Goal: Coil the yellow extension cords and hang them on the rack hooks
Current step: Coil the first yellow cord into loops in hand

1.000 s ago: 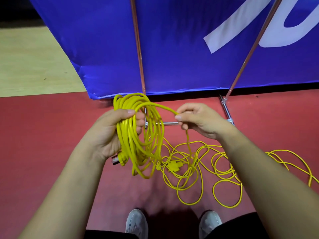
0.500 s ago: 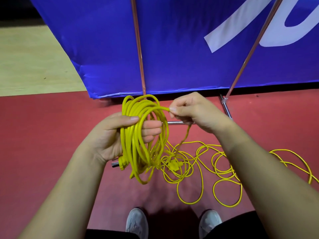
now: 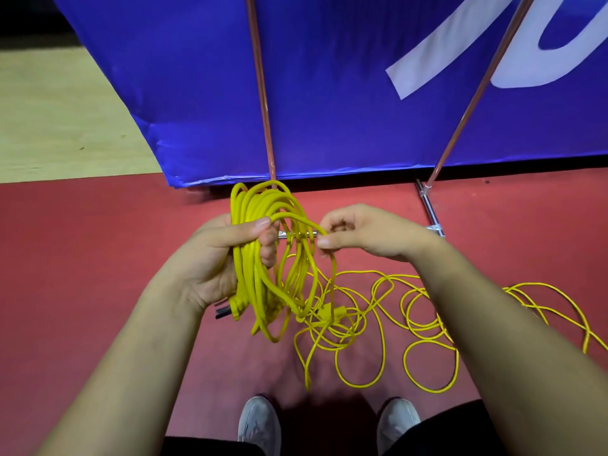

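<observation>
My left hand [image 3: 217, 255] grips a coil of yellow extension cord [image 3: 263, 209] with several loops hanging below the fist. The cord's plug [image 3: 230, 309] with dark prongs sticks out under that hand. My right hand [image 3: 365, 232] pinches a strand of the same cord just right of the coil. From the pinch the cord drops to a loose yellow tangle [image 3: 378, 311] spread on the red floor, with a connector [image 3: 329, 312] lying in it. The rack's thin metal poles [image 3: 260, 87] rise behind the coil; no hooks are in view.
A blue banner [image 3: 329, 93] stands upright right behind the rack. A horizontal metal base bar [image 3: 431, 215] lies on the red floor [image 3: 82, 258] at right. Pale wood floor [image 3: 49, 120] is at far left. My two grey shoes [image 3: 260, 426] are at the bottom.
My right hand brought a strand in against the coil, then drew back right to a fresh pinch. The left-hand coil shifted slightly and gained a loop; floor slack shortened.
</observation>
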The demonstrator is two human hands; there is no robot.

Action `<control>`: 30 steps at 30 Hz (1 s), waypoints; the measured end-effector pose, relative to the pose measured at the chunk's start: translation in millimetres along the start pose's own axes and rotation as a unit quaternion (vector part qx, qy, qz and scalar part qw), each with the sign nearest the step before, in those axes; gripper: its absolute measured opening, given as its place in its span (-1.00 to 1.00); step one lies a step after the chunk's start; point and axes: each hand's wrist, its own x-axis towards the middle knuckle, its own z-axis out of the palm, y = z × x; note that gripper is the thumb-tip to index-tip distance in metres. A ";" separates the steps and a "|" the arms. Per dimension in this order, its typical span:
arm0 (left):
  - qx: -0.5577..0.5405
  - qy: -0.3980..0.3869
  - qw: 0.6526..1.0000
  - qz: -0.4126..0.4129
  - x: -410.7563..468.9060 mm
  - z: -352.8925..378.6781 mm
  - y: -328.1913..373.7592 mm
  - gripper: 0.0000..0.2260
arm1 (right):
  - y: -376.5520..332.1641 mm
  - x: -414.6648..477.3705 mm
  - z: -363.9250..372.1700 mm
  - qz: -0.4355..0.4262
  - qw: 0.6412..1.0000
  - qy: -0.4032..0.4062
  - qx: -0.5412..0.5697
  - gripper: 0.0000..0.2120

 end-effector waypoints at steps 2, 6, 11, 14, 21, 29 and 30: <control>0.001 0.001 1.000 -0.005 -0.1 -1.1 0.1 -0.72 | 21.1 1.0 -2.1 0.034 0.999 -0.028 0.001 -0.89; 0.016 0.020 0.997 -0.068 -2.6 -6.6 3.0 -0.59 | 24.6 2.6 -2.1 0.028 0.992 0.073 0.102 -0.91; 0.034 0.019 0.994 -0.100 -6.5 -7.2 1.7 -0.56 | -1.3 1.9 -10.7 -0.049 0.972 0.199 0.117 -0.90; 0.011 0.022 0.993 -0.113 -4.1 -6.8 1.6 -0.53 | -17.3 -3.2 -6.3 -0.071 0.981 0.182 0.001 -0.91; 0.019 -0.033 0.996 -0.083 -2.0 -4.8 -4.1 -0.67 | -41.9 -0.7 10.8 -0.135 0.980 0.132 -0.056 -0.95; -0.068 -0.041 0.997 0.019 -3.4 3.7 7.2 -0.75 | 25.8 12.2 11.5 -0.006 0.999 0.020 0.048 -0.86; -0.092 -0.060 0.993 0.031 -4.4 -0.2 11.3 -0.80 | 37.0 14.0 12.8 0.017 0.999 0.021 0.028 -0.88</control>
